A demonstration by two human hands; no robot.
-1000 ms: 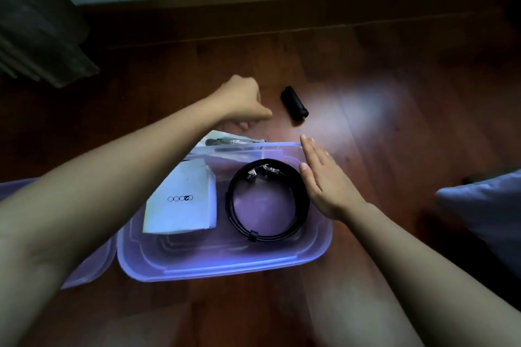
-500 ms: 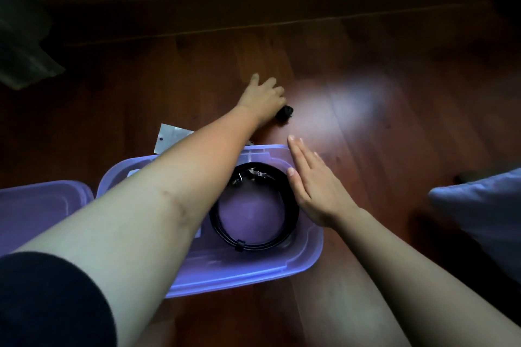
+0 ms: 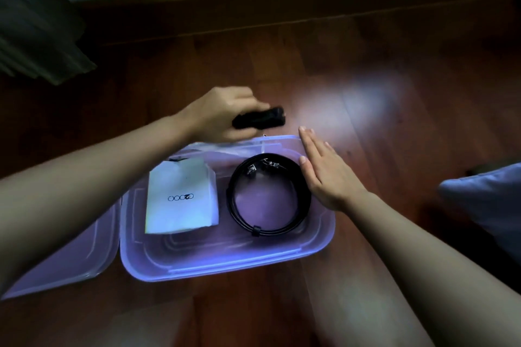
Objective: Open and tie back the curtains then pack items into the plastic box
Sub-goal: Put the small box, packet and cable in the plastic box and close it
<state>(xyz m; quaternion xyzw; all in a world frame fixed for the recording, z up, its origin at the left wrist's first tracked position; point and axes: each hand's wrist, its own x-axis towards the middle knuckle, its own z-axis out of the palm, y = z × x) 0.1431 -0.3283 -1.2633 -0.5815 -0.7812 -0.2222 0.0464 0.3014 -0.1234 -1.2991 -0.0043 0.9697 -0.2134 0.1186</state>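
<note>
My left hand [image 3: 222, 113] has lifted the black cylinder [image 3: 259, 120] off the floor [image 3: 394, 65], mid-frame by the plastic box's [image 3: 225, 265] upper rim.
It grips the cylinder; my right hand [image 3: 327, 175] rests flat-fingered on the box's right rim. Inside: white packet [image 3: 181, 197] left, coiled black cable [image 3: 256, 230] right.

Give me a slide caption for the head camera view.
Left hand holds a black cylinder beyond the open plastic box containing a black coil and white packet; right hand rests at its rim.

Plastic box [image 3: 225, 270], open on the floor, holds white pouch [image 3: 181, 197] and coiled black cord [image 3: 256, 231]; my left hand [image 3: 222, 113] grips a black cylinder [image 3: 259, 118].
</note>
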